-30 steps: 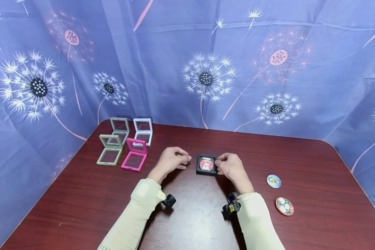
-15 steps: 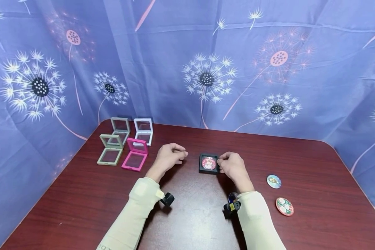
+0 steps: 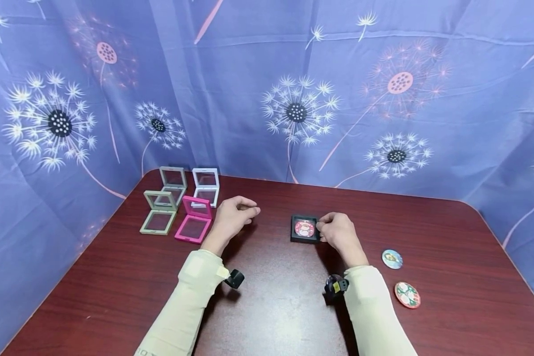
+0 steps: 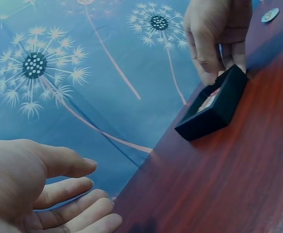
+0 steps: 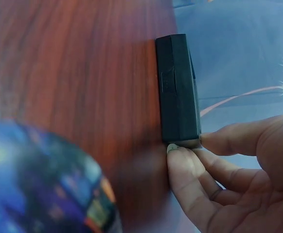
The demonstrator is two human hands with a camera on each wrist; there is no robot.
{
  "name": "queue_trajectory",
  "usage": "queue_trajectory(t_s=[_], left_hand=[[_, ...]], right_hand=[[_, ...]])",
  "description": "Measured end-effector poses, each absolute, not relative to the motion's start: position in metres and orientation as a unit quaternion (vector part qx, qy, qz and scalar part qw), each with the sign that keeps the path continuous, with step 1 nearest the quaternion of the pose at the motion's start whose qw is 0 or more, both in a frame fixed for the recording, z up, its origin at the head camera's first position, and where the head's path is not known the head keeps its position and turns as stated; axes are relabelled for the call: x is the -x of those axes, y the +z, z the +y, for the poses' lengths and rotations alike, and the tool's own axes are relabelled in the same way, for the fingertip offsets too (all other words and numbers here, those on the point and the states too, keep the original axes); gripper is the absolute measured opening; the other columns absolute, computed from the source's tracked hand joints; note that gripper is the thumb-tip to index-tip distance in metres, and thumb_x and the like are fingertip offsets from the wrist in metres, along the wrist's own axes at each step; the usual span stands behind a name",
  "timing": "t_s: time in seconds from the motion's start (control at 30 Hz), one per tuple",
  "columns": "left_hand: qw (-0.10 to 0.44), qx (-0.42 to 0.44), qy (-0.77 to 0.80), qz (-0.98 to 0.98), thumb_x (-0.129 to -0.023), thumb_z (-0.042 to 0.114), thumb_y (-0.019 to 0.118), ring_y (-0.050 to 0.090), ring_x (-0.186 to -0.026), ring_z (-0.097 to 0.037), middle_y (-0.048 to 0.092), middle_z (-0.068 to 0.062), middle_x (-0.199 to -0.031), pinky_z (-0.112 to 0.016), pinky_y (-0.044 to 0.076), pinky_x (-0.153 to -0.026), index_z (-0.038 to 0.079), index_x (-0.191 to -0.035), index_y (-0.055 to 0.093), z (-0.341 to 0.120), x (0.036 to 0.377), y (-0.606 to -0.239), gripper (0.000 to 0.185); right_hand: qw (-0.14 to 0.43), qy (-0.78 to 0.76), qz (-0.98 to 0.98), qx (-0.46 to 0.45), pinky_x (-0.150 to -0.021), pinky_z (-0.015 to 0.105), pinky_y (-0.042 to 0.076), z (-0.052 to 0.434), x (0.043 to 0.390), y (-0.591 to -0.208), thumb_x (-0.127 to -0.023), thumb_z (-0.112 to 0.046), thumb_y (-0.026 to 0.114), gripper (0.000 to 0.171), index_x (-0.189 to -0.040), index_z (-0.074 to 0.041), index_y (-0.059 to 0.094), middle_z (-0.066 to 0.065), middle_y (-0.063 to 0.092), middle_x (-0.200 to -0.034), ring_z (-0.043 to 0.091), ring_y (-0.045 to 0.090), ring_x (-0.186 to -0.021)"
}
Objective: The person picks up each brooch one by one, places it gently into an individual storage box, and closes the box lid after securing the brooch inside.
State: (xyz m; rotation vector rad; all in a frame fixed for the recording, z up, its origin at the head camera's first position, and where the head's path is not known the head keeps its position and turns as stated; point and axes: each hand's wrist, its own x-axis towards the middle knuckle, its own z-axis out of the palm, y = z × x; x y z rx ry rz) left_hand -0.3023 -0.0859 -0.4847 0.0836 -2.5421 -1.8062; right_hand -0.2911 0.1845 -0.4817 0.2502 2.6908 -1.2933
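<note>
I am pinching the small square black display case [image 3: 304, 229] holding a red badge with my right hand [image 3: 337, 235], left hand [image 3: 229, 215] idling loosely curled and empty left of it, so next I judge I must set it down squarely.

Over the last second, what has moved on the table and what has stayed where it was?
The right hand, pinching the black case with the badge inside, has slid it a little right and away from the person. The left hand holds nothing and has drawn off leftward, toward the pink case. The open cases at the left and the two loose badges at the right have not moved.
</note>
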Motion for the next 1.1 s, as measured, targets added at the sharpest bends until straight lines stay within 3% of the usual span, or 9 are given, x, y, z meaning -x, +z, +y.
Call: queue_trajectory(t_s=[0.23,0.4,0.63,1.1], left_hand=[[0.054,-0.026,-0.543,-0.838,-0.093,0.016,0.08,0.076,-0.088,-0.031,0.077,-0.01,-0.096,-0.033,0.06,-0.079,0.001,-0.114,0.078,-0.094,0.305,-0.478,0.025],[0.077,-0.014,-0.509,-0.857,-0.093,0.019,0.081,0.072,-0.096,-0.025,0.078,-0.008,-0.103,-0.04,0.057,-0.086,0.005,-0.113,0.078,-0.099,0.304,-0.472,0.025],[0.093,-0.001,-0.499,-0.862,-0.094,0.023,0.08,0.072,-0.102,-0.026,0.078,-0.009,-0.112,-0.042,0.056,-0.089,0.007,-0.115,0.078,-0.109,0.304,-0.466,0.027],[0.147,-0.015,-0.533,-0.833,-0.096,0.018,0.079,0.073,-0.104,-0.029,0.078,-0.013,-0.109,-0.04,0.056,-0.092,0.002,-0.117,0.077,-0.13,0.3,-0.447,0.027]], right_hand=[[0.073,-0.446,0.887,-0.09,-0.061,0.024,0.058,0.19,0.297,-0.483,-0.102,-0.006,0.063,0.02,-0.115,0.01,0.068,0.014,0.072,-0.087,0.011,0.068,-0.067],[0.073,-0.452,0.884,-0.091,-0.063,0.026,0.061,0.195,0.301,-0.481,-0.102,-0.005,0.063,0.021,-0.115,0.011,0.068,0.016,0.072,-0.088,0.011,0.068,-0.067],[0.079,-0.445,0.887,-0.089,-0.063,0.025,0.059,0.204,0.307,-0.481,-0.103,-0.005,0.061,0.024,-0.118,0.012,0.067,0.017,0.071,-0.093,0.011,0.067,-0.067],[0.093,-0.441,0.888,-0.092,-0.067,0.031,0.061,0.218,0.312,-0.478,-0.105,-0.008,0.059,0.028,-0.124,0.013,0.065,0.021,0.069,-0.1,0.017,0.069,-0.072]])
